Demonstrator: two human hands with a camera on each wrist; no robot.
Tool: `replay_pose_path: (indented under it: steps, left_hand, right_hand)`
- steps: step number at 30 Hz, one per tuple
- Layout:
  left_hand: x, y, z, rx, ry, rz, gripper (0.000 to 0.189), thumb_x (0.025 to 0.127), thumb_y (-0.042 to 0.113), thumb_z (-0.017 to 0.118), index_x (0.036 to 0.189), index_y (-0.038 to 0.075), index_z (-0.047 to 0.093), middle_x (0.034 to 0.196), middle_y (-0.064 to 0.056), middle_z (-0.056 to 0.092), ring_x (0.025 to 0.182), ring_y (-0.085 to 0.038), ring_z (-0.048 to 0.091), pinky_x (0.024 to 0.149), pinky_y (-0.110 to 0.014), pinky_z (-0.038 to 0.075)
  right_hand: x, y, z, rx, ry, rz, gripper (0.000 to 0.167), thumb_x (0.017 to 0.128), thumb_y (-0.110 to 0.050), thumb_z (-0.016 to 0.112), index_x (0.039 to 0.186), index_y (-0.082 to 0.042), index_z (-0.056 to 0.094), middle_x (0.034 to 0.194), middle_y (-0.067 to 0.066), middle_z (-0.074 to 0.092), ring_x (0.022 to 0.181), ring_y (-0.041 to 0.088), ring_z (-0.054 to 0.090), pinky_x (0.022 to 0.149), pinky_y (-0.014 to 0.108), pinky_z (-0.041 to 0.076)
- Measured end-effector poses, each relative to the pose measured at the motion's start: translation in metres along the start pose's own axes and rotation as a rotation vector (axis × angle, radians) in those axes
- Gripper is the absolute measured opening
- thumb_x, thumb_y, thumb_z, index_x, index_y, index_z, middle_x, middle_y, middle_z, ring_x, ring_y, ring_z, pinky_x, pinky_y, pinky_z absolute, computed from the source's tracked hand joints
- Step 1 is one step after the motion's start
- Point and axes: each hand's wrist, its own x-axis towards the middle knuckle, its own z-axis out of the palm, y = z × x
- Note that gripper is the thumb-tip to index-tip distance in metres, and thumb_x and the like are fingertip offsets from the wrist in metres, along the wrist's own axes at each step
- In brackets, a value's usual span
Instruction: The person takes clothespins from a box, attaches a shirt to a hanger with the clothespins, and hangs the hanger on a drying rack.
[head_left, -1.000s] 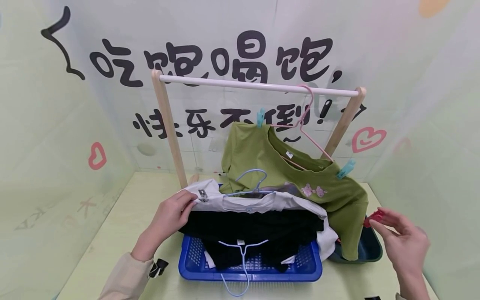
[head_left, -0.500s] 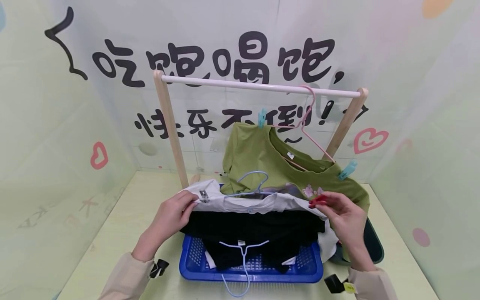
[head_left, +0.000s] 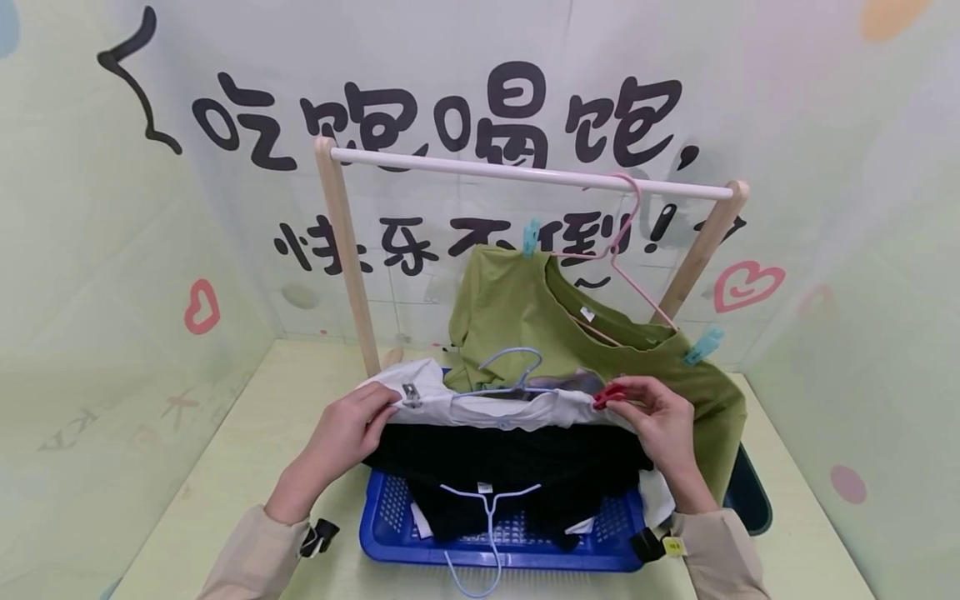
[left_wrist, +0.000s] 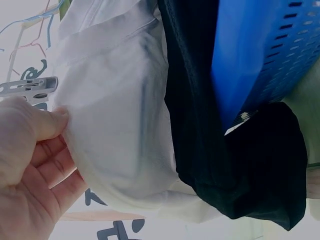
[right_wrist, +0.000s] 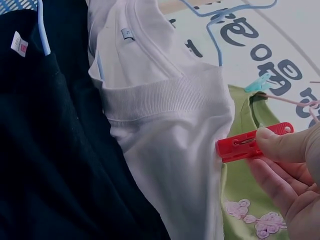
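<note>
My left hand (head_left: pixel 348 433) pinches the left shoulder edge of a white shirt (head_left: pixel 525 411), which has a blue hanger (head_left: pixel 520 367) in its neck. Just above those fingers a metal clip (left_wrist: pixel 35 88) sits on the shirt's edge. My right hand (head_left: pixel 662 421) pinches a red clothespin (right_wrist: pixel 245 144) between thumb and fingers. In the right wrist view, the clothespin's front end is right at the white shirt's shoulder edge. A black shirt (head_left: pixel 510 457) lies below the white one, with a second blue hanger (head_left: pixel 490 529) at its neck, hook toward me.
A blue basket (head_left: pixel 498 557) stands under the shirts. Behind, a green shirt (head_left: pixel 498 308) hangs by a pink hanger (head_left: pixel 626 229) from the rack's white rail (head_left: pixel 480 169), with teal clothespins (head_left: pixel 705 343) at its shoulders. A dark green bin (head_left: pixel 757 508) stands at the right.
My right hand has come leftward from beside the bin with the red clothespin, to the white shirt's right shoulder. My left hand keeps its hold on the shirt.
</note>
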Motion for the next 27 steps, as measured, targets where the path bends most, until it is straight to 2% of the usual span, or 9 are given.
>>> replay_pose_path:
  steps: [3, 8, 15, 20, 23, 27]
  left_hand:
    - [0.0, 0.0, 0.0, -0.014, 0.001, 0.001, 0.018, 0.073, -0.007, 0.072, 0.087, 0.002, 0.064, 0.084, -0.005, 0.065, 0.071, -0.015, 0.06, 0.061, -0.034, 0.053]
    - [-0.002, -0.002, 0.001, -0.034, 0.008, 0.005, 0.02, 0.072, -0.009, 0.072, 0.087, 0.002, 0.065, 0.084, -0.005, 0.066, 0.071, -0.014, 0.06, 0.06, -0.033, 0.052]
    - [-0.005, -0.004, 0.003, -0.056, -0.002, -0.005, 0.02, 0.072, -0.01, 0.072, 0.086, 0.002, 0.066, 0.084, -0.005, 0.066, 0.071, -0.014, 0.06, 0.061, -0.032, 0.053]
    - [-0.004, -0.003, 0.002, -0.064, -0.007, -0.005, 0.02, 0.072, -0.011, 0.072, 0.086, 0.002, 0.066, 0.084, -0.005, 0.066, 0.072, -0.014, 0.06, 0.061, -0.032, 0.053]
    - [-0.004, -0.003, 0.002, -0.067, -0.007, -0.004, 0.02, 0.072, -0.011, 0.072, 0.086, 0.002, 0.066, 0.084, -0.005, 0.066, 0.072, -0.013, 0.06, 0.061, -0.032, 0.053]
    - [-0.004, -0.004, 0.002, -0.073, -0.003, -0.002, 0.02, 0.072, -0.011, 0.072, 0.086, 0.002, 0.066, 0.084, -0.005, 0.066, 0.072, -0.013, 0.06, 0.061, -0.031, 0.053]
  right_hand:
    - [0.002, 0.005, 0.0, 0.001, -0.019, -0.009, 0.024, 0.069, 0.021, 0.069, 0.091, 0.012, 0.065, 0.087, 0.028, 0.064, 0.073, 0.003, 0.064, 0.065, 0.015, 0.052]
    - [0.004, 0.022, -0.001, 0.001, -0.042, -0.007, 0.023, 0.069, 0.016, 0.072, 0.091, 0.008, 0.067, 0.082, 0.019, 0.068, 0.073, 0.002, 0.064, 0.063, 0.015, 0.051]
    - [0.006, 0.03, -0.002, -0.006, -0.1, 0.011, 0.021, 0.071, 0.019, 0.069, 0.091, 0.012, 0.064, 0.08, 0.023, 0.066, 0.071, 0.0, 0.063, 0.063, 0.014, 0.051]
    - [0.006, 0.032, -0.002, 0.009, -0.12, 0.012, 0.021, 0.071, 0.018, 0.07, 0.091, 0.012, 0.064, 0.08, 0.021, 0.067, 0.072, 0.0, 0.063, 0.062, 0.014, 0.051]
    - [0.007, 0.035, -0.002, 0.042, -0.131, -0.01, 0.023, 0.071, 0.018, 0.07, 0.092, 0.012, 0.064, 0.082, 0.023, 0.067, 0.073, 0.002, 0.064, 0.063, 0.016, 0.052]
    - [0.007, 0.037, -0.003, 0.111, -0.187, -0.066, 0.026, 0.071, 0.021, 0.067, 0.096, 0.015, 0.061, 0.085, 0.025, 0.065, 0.078, 0.005, 0.065, 0.066, 0.018, 0.053]
